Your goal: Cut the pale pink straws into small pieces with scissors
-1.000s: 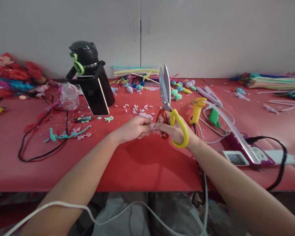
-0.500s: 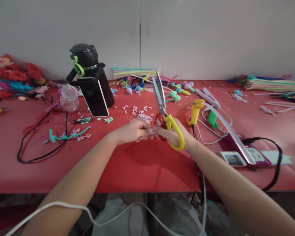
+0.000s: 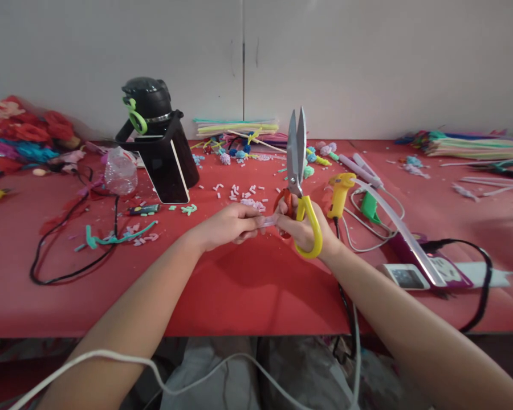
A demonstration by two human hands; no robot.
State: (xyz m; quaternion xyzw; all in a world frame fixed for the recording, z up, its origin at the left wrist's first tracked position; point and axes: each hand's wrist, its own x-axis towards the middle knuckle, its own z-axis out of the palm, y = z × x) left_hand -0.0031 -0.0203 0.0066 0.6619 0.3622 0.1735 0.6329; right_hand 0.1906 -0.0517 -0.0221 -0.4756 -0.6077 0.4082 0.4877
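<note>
Two hands meet just above the red table (image 3: 239, 296). The right hand (image 3: 301, 228) grips the scissors (image 3: 297, 171) by the handles with blades pointing up and almost closed, probably so its fingertips are free to work. Both the left hand (image 3: 228, 225) and the right pinch a small pale strip (image 3: 268, 220) between them, fingers pressed together on its ends.

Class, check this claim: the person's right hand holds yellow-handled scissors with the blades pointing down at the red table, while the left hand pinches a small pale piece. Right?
Not quite. In the head view the scissors in the right hand point their blades up, not down. The left hand does pinch a small pale piece over the red table.
</note>
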